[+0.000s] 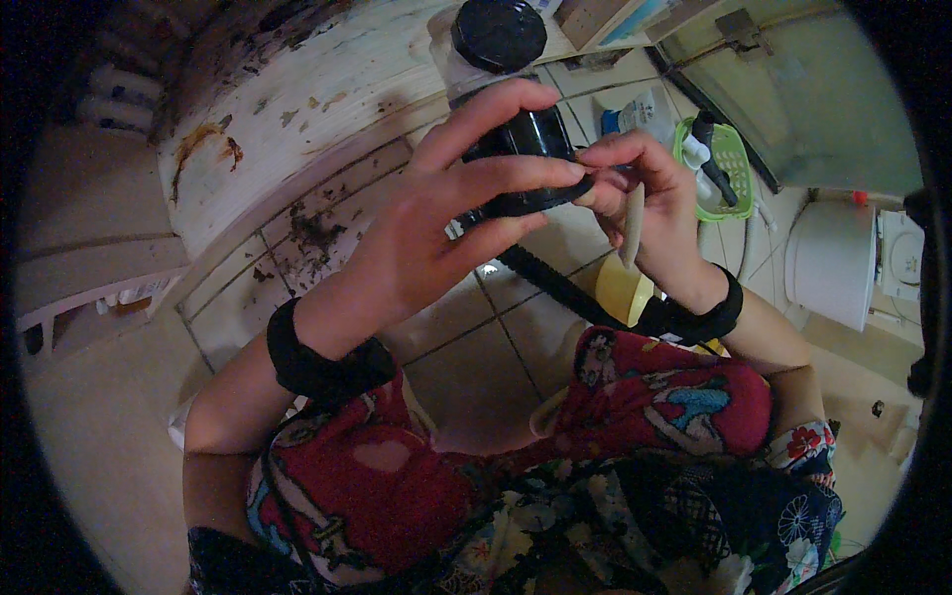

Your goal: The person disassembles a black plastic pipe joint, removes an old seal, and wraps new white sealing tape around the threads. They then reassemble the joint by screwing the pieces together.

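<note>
My left hand (397, 233) is raised in front of me, its fingers wrapped round a black cylindrical plastic fitting (534, 137) with a wider rim at its lower end. At that rim, the thumb and fingers of my right hand (659, 193) are closed together. A pale beige curved piece (633, 226), seen edge-on like a ring or disc, sits against the right fingers. What the right fingertips pinch at the rim is too small to make out. Just beyond my left hand is a clear container with a black round lid (499, 35); whether it joins the fitting cannot be seen.
A black ribbed hose (560, 290) and a yellow cup-like thing (625, 290) show below my hands over the tiled floor (446, 347). Farther right are a green basket (732, 169) with black and white pipe parts, and a white bucket (831, 263). A stained pale board (297, 109) runs along the far left.
</note>
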Available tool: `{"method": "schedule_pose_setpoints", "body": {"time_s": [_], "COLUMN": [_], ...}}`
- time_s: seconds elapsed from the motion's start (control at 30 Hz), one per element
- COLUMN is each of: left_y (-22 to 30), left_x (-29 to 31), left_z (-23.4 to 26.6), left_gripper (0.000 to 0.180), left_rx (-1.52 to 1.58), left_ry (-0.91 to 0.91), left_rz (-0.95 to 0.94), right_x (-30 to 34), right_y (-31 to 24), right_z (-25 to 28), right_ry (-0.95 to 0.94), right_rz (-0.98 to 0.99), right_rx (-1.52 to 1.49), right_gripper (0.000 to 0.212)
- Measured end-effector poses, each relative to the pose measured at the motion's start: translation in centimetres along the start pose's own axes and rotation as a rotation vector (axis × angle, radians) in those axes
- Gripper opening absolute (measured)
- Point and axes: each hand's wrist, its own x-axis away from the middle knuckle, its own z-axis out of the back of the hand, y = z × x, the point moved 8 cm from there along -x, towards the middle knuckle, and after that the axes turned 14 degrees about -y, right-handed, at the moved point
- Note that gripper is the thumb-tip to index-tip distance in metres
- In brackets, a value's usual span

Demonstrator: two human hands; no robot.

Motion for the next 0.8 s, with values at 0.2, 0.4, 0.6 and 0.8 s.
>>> {"method": "schedule_pose_setpoints", "body": {"time_s": [0.2,0.4,0.6,0.8], "left_y": [-0.6,-0.6,-0.4,-0.7], "left_x": [0.0,-0.3,-0.4,0.0], "left_z": [0.0,0.3,0.2,0.0], "left_gripper": [0.044,0.045,0.044,0.045], "left_rx": [0.058,0.065,0.0,0.048], "left_ry": [0.024,0.039,-0.013,0.057], "left_rz": [-0.008,-0.059,-0.042,-0.031], "right_x": [-1.0,-0.9,-0.7,-0.9], "right_y": [-1.3,-3.9,-4.6,-3.0], "right_z": [0.6,-0.2,-0.6,0.0], "right_ry": [-0.013,-0.001,-0.035,-0.014], "right_rz": [0.091,0.354,0.453,0.321], "right_rx": [0.328,0.666,0.707,0.456], "right_gripper": [0.027,0.029,0.03,0.029]}}
